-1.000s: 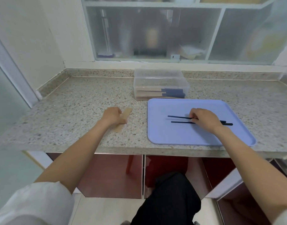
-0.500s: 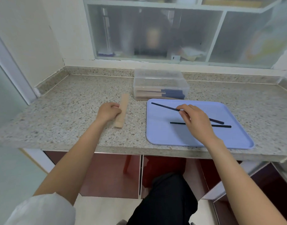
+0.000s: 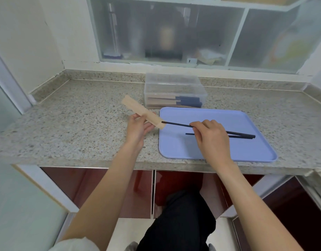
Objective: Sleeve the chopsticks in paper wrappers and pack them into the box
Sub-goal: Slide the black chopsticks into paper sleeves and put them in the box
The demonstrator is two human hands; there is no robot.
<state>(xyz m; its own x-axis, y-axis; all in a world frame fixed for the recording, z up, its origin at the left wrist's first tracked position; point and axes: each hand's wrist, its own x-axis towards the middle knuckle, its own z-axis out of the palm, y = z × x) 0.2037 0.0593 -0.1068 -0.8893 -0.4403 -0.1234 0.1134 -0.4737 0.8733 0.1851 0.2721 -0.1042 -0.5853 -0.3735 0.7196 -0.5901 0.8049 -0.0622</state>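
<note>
Left hand (image 3: pixel 138 125) pinches the paper wrapper (image 3: pixel 143 111), right hand (image 3: pixel 209 134) grips one black chopstick (image 3: pixel 177 124) — tip right at the sleeve's mouth, 3 o'clock side. Bad angle could crumple the paper; second chopstick (image 3: pixel 190 134) waits on the tray (image 3: pixel 228 153) — box (image 3: pixel 174 84) at 12.

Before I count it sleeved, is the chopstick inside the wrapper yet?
Not yet: the chopstick tip only meets the wrapper mouth.
</note>
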